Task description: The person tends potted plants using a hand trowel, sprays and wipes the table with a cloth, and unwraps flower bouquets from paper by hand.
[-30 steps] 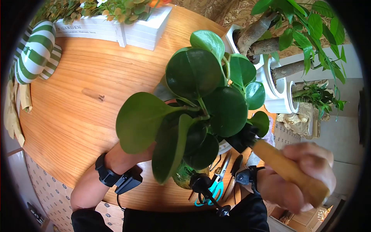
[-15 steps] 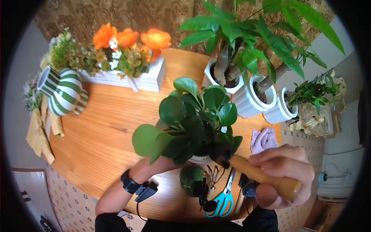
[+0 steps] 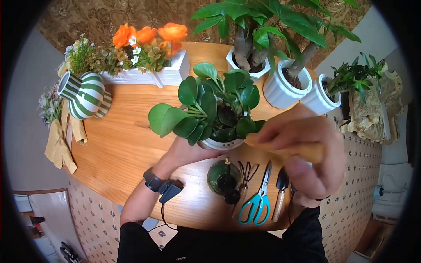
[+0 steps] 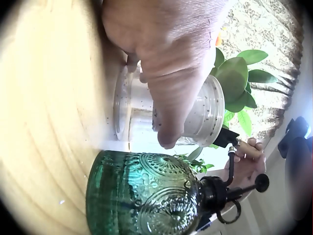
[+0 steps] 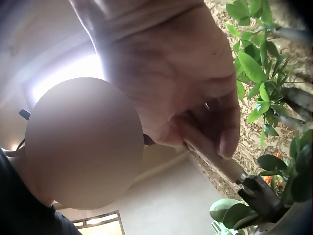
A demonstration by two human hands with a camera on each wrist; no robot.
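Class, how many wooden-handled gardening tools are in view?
3: black rake left of the turquoise-handled scissors, black trowel right of them, black shovel in the right hand.

The place looks like a room in a home. A brown patterned wall covering or curtain (image 3: 101, 18) spans the top of the frame, and decorative tiles (image 3: 90, 212) cover the floor at lower left. The wooden tabletop (image 3: 116, 153) bears a striped vase (image 3: 87, 97) and a white flower box (image 3: 176, 71); ornate cream carved furniture (image 3: 391, 98) stands at right.
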